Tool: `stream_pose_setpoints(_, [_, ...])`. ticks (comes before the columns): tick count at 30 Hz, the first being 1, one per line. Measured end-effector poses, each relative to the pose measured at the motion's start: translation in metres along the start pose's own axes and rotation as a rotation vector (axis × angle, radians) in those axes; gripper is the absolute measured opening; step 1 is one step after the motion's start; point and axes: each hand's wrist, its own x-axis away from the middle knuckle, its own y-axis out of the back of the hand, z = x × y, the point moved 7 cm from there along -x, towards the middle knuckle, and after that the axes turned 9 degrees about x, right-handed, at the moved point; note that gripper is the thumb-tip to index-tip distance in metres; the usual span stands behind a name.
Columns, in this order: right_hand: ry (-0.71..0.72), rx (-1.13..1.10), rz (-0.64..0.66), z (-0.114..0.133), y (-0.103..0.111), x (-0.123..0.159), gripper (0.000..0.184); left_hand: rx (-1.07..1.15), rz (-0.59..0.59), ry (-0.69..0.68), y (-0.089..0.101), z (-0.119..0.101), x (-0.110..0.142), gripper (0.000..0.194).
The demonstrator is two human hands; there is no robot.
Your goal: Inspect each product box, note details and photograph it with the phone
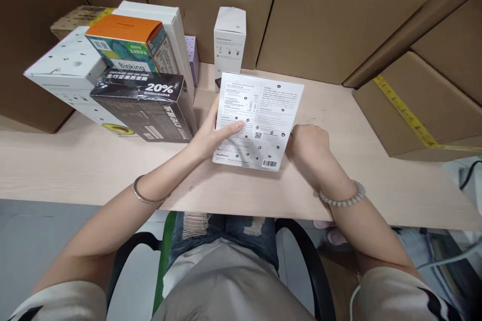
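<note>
My left hand (211,133) grips a white printed box (259,120) by its left side, the thumb lying across the front. Small text, dark oval marks, a QR code and a barcode cover the face towards me, and the box's depth is hidden. Close to its right edge my right hand (311,143) is closed in a fist, knuckles up. A tiny dark bit shows at the fingers, but what they hold, if anything, is hidden. Just behind the held box a tall white carton (230,40) stands upright on the pale wooden table (339,180).
On the left stand a dark brown box (146,105) marked 20%, an orange-topped Binking box (128,35), white boxes (64,60) and a purple box (193,57). Large cardboard cartons (331,25) line the back. Another carton (417,110) with yellow tape sits at the right.
</note>
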Motion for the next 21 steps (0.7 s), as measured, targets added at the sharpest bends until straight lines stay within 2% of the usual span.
stream_pose_setpoints(4, [-0.048,-0.077,-0.051,-0.001,0.000,0.000,0.041,-0.028,-0.041,-0.025,0.006,0.001,0.000,0.074])
stream_pose_setpoints(9, [-0.031,-0.511,-0.209,-0.022,0.004,-0.003,0.052,-0.014,-0.109,-0.046,0.012,0.000,0.000,0.072])
stream_pose_setpoints(11, [0.032,-0.752,-0.316,-0.027,0.008,-0.009,0.046,-0.015,-0.103,-0.056,0.012,-0.001,0.000,0.073])
stream_pose_setpoints(14, [0.113,-1.296,-0.485,-0.034,0.010,-0.019,0.030,-0.035,-0.087,-0.066,0.011,-0.001,-0.001,0.074])
stream_pose_setpoints(16, [0.133,-1.536,-0.617,-0.041,0.010,-0.024,0.030,-0.056,-0.085,-0.064,0.011,-0.001,0.000,0.074])
stream_pose_setpoints(18, [0.148,-1.614,-0.784,-0.048,0.014,-0.022,0.027,-0.072,-0.092,-0.059,0.011,-0.002,0.001,0.075])
stream_pose_setpoints(21, [0.110,-1.618,-1.018,-0.057,0.021,-0.008,0.020,-0.097,-0.095,-0.050,0.009,-0.002,0.003,0.080])
